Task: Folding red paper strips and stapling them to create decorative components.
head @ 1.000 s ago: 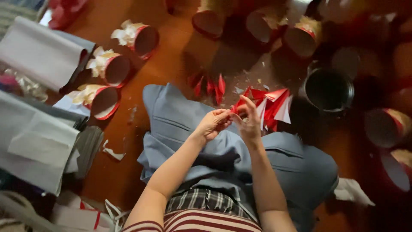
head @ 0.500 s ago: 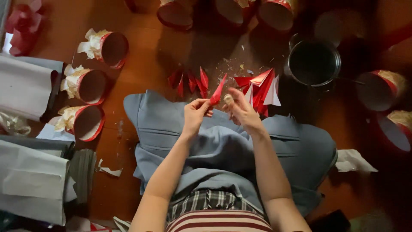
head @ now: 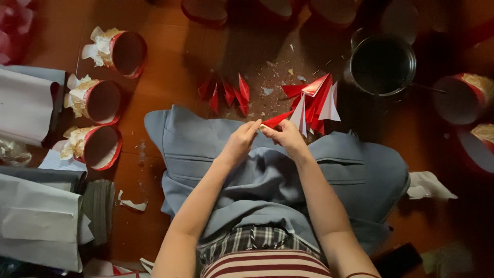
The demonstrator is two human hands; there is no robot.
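I see a small folded red paper piece (head: 275,121) pinched between both hands, just above my lap. My left hand (head: 241,140) grips its near end with finger and thumb. My right hand (head: 287,136) grips the other side, so both hands are closed on the paper, fingertips almost touching.

To fold it well, I think the edges should line up first, and then the crease should be pressed flat and hard with a thumb. The paper is thin, so a gentle pull is best, or it may rip.

Just past my right hand lies a bunch of red and white folded paper cones (head: 316,100). A row of little red folded bits (head: 226,95) sits on the wooden floor (head: 170,67) near the left hand. Tiny scraps are between them. A dark round pot (head: 382,64) is beyond the cones. Three red paper cups (head: 103,98) with crumpled paper on them lie on their sides, well off to the left.
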